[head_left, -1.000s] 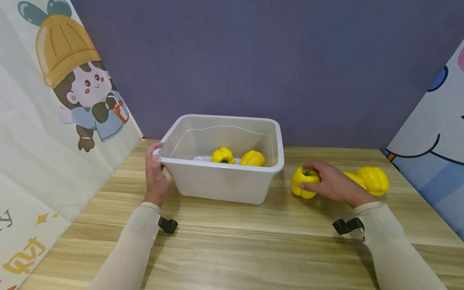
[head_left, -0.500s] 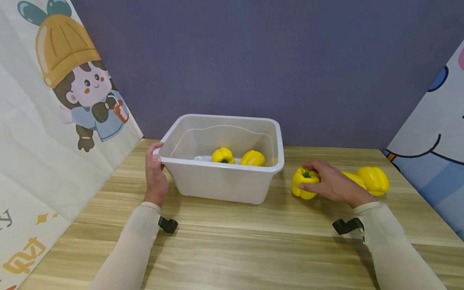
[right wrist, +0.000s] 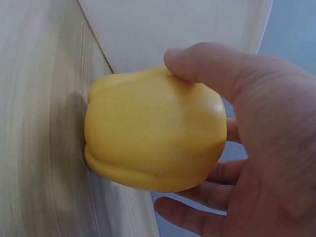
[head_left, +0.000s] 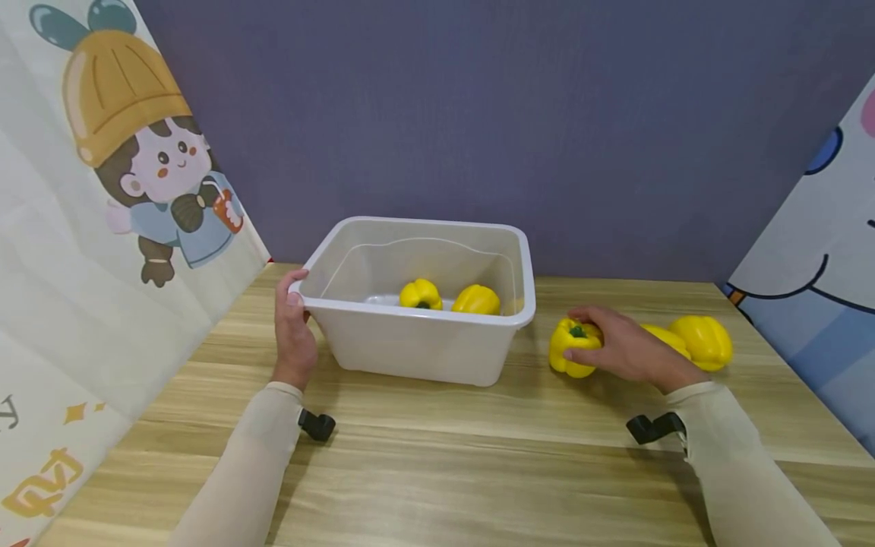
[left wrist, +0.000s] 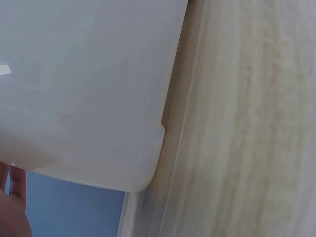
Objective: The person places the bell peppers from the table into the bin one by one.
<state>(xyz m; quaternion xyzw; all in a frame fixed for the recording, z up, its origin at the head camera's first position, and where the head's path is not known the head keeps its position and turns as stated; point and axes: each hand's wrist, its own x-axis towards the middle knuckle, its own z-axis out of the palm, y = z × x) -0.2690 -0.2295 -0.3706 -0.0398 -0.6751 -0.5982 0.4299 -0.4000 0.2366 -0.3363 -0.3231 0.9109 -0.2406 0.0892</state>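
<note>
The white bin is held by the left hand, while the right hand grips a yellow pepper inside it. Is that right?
Not quite: the yellow pepper that the right hand grips is outside the white bin, to its right, as the head view shows.

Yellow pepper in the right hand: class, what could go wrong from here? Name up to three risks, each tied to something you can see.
The yellow pepper looks smooth and rounded, so it might slip from the right hand. If carried to the bin, it could bump the raised rim. Two more peppers lie close behind that hand, so drawing it back might nudge them.
</note>
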